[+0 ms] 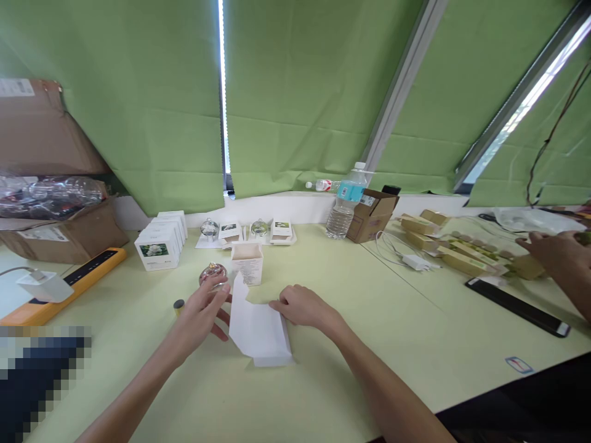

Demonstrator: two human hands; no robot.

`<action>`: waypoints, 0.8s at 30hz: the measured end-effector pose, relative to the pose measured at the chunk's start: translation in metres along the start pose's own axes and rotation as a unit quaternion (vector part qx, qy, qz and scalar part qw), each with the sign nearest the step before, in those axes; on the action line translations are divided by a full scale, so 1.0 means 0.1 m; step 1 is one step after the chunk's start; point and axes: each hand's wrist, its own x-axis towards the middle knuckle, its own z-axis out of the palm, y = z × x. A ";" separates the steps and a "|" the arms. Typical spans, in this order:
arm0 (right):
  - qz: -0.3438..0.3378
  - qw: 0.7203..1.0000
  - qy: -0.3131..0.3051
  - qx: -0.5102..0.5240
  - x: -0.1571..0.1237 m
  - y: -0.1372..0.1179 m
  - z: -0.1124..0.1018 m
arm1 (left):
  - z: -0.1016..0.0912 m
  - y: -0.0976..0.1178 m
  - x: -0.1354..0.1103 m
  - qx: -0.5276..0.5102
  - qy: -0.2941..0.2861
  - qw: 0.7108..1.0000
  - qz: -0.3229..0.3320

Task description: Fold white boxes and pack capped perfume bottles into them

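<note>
A loosely curled right hand [302,306] rests on a flattened white carton [261,332], still unfolded, while an open, empty left hand [198,314] spreads beside a glass ornament [213,274].

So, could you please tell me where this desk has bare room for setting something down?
The widest patch of tabletop lies between the flat white carton by the right hand and the black strip. A smaller one lies between the orange power strip and the left hand. The right end, with kraft boxes, is crowded.
</note>
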 end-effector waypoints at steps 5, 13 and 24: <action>0.000 1.000 0.005 0.000 0.00 0.00 0.01 | 0.04 -0.06 0.02 -0.024 -0.056 0.998 -0.031; -0.004 1.000 0.018 -0.010 0.00 0.02 0.03 | 0.13 -0.18 0.06 0.021 -0.105 0.993 -0.044; -0.042 0.998 0.045 0.011 0.01 -0.05 0.06 | 0.08 -0.24 0.10 0.056 -0.110 0.992 -0.038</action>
